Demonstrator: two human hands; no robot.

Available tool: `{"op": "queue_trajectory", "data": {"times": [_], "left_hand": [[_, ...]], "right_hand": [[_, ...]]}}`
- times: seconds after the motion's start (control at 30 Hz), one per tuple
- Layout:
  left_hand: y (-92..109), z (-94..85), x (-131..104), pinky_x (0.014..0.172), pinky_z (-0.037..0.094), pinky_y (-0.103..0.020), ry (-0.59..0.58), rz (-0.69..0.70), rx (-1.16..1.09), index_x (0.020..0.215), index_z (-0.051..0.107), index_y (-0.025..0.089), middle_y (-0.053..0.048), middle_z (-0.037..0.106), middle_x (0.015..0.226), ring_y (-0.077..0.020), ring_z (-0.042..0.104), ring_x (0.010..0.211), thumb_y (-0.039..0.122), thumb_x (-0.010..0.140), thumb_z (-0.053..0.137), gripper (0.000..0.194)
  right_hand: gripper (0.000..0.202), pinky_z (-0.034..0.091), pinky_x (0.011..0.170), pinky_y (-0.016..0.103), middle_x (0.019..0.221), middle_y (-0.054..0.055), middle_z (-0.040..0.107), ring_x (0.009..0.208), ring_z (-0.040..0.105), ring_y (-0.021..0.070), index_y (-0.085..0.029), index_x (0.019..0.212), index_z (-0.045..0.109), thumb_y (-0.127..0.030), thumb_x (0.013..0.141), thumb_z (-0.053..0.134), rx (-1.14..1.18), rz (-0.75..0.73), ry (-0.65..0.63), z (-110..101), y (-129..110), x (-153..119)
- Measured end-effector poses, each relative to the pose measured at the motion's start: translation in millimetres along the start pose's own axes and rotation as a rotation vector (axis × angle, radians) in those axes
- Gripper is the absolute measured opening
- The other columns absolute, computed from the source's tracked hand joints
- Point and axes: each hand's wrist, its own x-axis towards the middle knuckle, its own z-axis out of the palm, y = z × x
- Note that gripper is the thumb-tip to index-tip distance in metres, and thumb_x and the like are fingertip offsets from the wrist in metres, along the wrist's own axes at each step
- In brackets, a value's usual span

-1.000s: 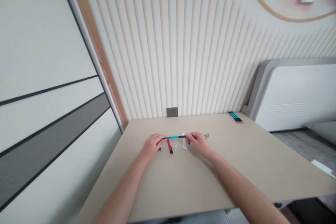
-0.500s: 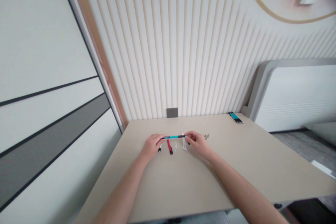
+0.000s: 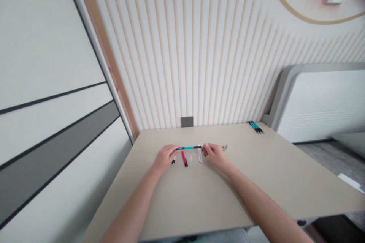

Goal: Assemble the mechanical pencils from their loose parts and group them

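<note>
A blue and black pen (image 3: 188,147) is held level above the table between both of my hands. My left hand (image 3: 167,156) is closed on its left, black end. My right hand (image 3: 214,154) has its fingers pinched at the pen's light-coloured right tip. Below the pen lie a red pen part with a black end (image 3: 184,159), several small white clips (image 3: 191,159) and several thin white refills (image 3: 200,156). A white and black piece (image 3: 173,160) shows beside my left hand. Small metallic pieces (image 3: 225,147) lie just past my right hand, and a dark piece is partly hidden under its fingers.
Several blue and black pens (image 3: 256,127) lie side by side at the back right of the beige table (image 3: 182,201). A dark wall socket (image 3: 187,122) sits behind the table. A white cabinet (image 3: 51,167) stands at the left and a bed headboard (image 3: 322,102) at the right.
My right hand has shifted slightly right along the pen, and its fingers have turned, so more of the pen's right tip shows. My left hand keeps its hold.
</note>
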Motion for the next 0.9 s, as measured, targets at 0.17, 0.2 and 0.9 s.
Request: {"op": "queue_trajectory", "data": {"times": [0.17,0.2,0.9], "left_hand": [[-1.3,0.0,-0.1,0.081,0.052,-0.032,0.027,0.009,0.017,0.106,0.065,0.023,-0.005,0.071,0.096,-0.0181,0.065,0.089,0.026,0.095,0.048,0.02],[-1.0,-0.2,0.0,0.081,0.052,-0.032,0.029,0.011,0.02,0.106,0.065,0.022,-0.005,0.071,0.096,-0.018,0.065,0.089,0.025,0.095,0.049,0.02],[5.3,-2.2,2.3,0.08,0.051,-0.032,-0.006,0.016,0.019,0.103,0.067,0.023,-0.005,0.071,0.091,-0.018,0.064,0.085,0.026,0.094,0.051,0.018]], "right_hand": [[0.037,0.045,0.064,0.026,0.081,0.004,0.068,0.068,0.057,0.0157,-0.019,0.102,0.067,-0.049,0.087,0.054,0.044,-0.088,0.029,-3.7,-2.2,-0.9],[0.035,0.045,0.064,0.027,0.08,0.004,0.068,0.068,0.057,0.0158,-0.019,0.1,0.068,-0.048,0.086,0.055,0.037,-0.096,0.03,-3.7,-2.0,-1.2],[0.038,0.04,0.061,0.026,0.07,0.004,0.065,0.064,0.056,0.0153,-0.017,0.084,0.066,-0.043,0.094,0.041,-0.118,-0.118,0.017,-1.9,-7.1,-3.0]]}}
